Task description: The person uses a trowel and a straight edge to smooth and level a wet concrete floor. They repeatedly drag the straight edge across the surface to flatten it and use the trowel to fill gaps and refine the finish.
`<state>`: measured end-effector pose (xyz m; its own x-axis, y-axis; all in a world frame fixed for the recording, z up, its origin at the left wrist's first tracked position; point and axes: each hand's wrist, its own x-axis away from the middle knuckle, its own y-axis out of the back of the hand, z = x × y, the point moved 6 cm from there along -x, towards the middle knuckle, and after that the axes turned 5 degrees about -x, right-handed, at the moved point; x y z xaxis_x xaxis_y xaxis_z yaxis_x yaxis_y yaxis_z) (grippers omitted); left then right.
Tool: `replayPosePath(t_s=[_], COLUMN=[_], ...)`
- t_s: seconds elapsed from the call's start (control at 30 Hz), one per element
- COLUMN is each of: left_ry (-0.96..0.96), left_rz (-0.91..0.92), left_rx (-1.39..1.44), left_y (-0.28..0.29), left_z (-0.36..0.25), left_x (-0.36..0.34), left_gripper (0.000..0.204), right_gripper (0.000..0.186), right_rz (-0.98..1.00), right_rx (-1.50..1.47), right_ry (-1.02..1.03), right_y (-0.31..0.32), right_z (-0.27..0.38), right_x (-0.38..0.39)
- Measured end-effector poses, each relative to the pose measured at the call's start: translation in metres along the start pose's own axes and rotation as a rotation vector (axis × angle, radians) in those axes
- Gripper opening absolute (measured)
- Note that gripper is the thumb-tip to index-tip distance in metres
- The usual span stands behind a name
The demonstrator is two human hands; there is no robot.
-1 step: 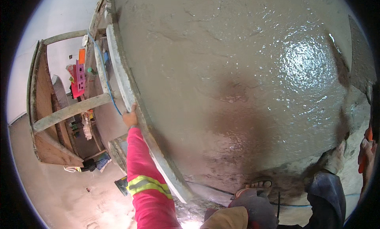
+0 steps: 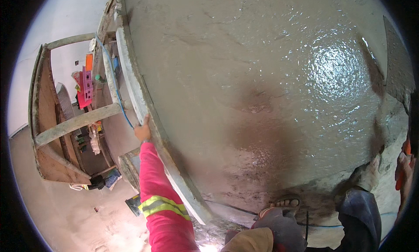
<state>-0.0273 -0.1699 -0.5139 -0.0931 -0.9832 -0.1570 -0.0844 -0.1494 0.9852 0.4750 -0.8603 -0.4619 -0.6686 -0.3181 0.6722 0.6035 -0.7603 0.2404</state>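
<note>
A wide slab of wet grey concrete (image 2: 262, 77) fills most of the view and shines under a light at the right. Along its left edge runs a long pale straightedge board (image 2: 144, 103). My left hand (image 2: 142, 131), in a red sleeve with a yellow reflective band, grips the side of that board. At the far right rim, my right hand (image 2: 403, 167) is closed around an orange handle (image 2: 406, 146). A flat grey trowel blade (image 2: 397, 69) rises above that handle. A sandalled foot (image 2: 286, 203) stands at the slab's near edge.
A rough wooden trestle frame (image 2: 65, 125) stands at the left by a white wall. A blue cord (image 2: 118, 95) hangs along the board. Pink and orange items (image 2: 85, 84) sit behind the frame. A small bucket (image 2: 133, 204) and scraps lie on the lower floor.
</note>
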Motion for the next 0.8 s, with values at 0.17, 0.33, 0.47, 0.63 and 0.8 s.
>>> replayPosePath(t_s=[0.17, 0.33, 0.47, 0.63, 0.8], left_ry=[0.022, -0.025, -0.113, -0.163, -0.152], left_rz=[-0.068, -0.079, -0.098, -0.074, -0.087], left_rx=[-0.093, -0.16, -0.173, -0.323, -0.367], left_y=[0.001, -0.005, -0.012, -0.017, -0.016], left_z=[0.006, -0.025, -0.017, -0.032, -0.036], left_x=[-0.012, -0.032, -0.055, -0.071, -0.067], left_gripper=[0.071, 0.071, 0.073, 0.075, 0.077], right_gripper=[0.019, 0.019, 0.019, 0.019, 0.02], right_rz=[0.016, 0.025, 0.002, 0.007, 0.025], right_rx=[0.012, 0.088, 0.067, -0.101, 0.06], right_ry=[0.013, -0.012, 0.007, -0.075, 0.017], right_y=[0.004, -0.002, -0.003, 0.0, -0.011], right_z=[-0.002, 0.003, 0.006, 0.002, 0.014], right_x=[-0.005, -0.009, -0.015, -0.019, -0.019])
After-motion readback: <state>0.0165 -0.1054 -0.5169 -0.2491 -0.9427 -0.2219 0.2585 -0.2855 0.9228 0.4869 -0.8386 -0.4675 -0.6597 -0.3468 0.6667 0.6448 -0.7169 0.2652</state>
